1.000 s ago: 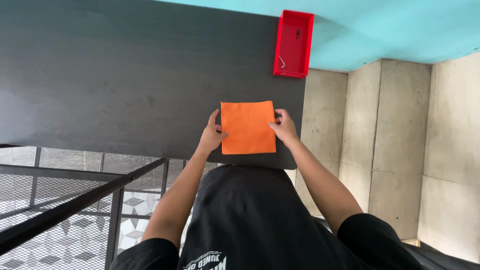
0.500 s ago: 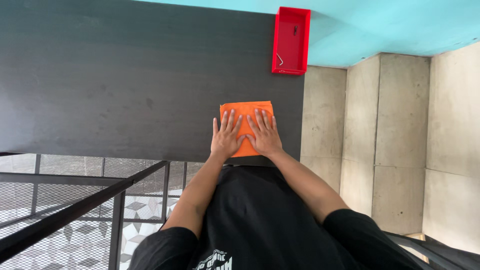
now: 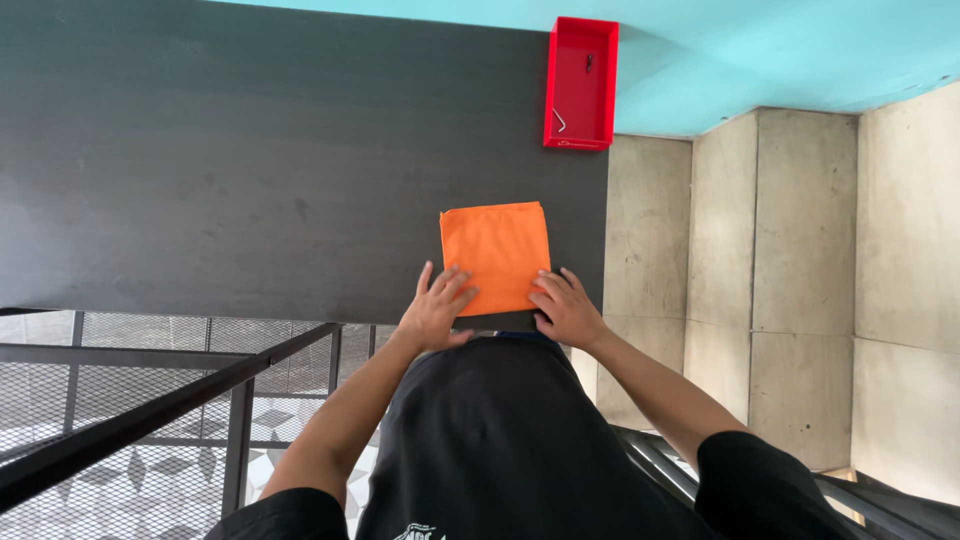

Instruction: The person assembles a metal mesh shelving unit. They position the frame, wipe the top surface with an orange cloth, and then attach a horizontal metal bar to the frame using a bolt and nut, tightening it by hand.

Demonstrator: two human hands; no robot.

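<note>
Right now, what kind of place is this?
Probably a plain workspace or makeshift recording corner. A dark table stands against a turquoise wall over concrete floor tiles, with a black metal mesh railing alongside. A red tray and an orange folded cloth sit on it.

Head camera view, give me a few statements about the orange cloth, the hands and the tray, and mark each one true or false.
1. The flat square orange cloth lies on the dark wooden table. True.
2. The left hand touches the cloth's near left corner. True.
3. The right hand rests inside the red rectangular plastic tray. False: it is at the cloth's near right corner, well apart from the tray.
4. The tray sits at the table's far right corner. True.
5. The cloth is crumpled into a ball. False: it lies flat and folded square.
</note>
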